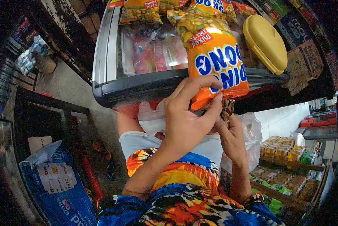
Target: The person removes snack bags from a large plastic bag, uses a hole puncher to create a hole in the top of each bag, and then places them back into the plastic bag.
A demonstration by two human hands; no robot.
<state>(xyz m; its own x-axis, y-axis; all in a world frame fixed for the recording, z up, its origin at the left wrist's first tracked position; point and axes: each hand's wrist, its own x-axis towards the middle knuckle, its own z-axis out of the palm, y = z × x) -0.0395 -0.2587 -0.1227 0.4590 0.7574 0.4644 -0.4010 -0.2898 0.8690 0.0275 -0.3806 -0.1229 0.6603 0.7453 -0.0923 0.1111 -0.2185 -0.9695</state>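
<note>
An orange "Ding Dong mixed nuts" packet [218, 67] is held up in front of the freezer. My left hand [187, 120] grips its lower end, thumb and fingers wrapped around the edge. Just beside it and slightly lower, my right hand [233, 137] is closed on a small brown packet [227, 108] that touches the orange packet's bottom edge. A clear plastic bag [253, 130] hangs by my right hand; I cannot tell whether the hand holds it.
A chest freezer [138, 84] with a glass lid stands ahead, with more nut packets [140, 11] and a yellow lidded container [265, 43] on top. A blue carton [59, 192] sits at lower left. Shelves of packaged goods [285, 165] are at right.
</note>
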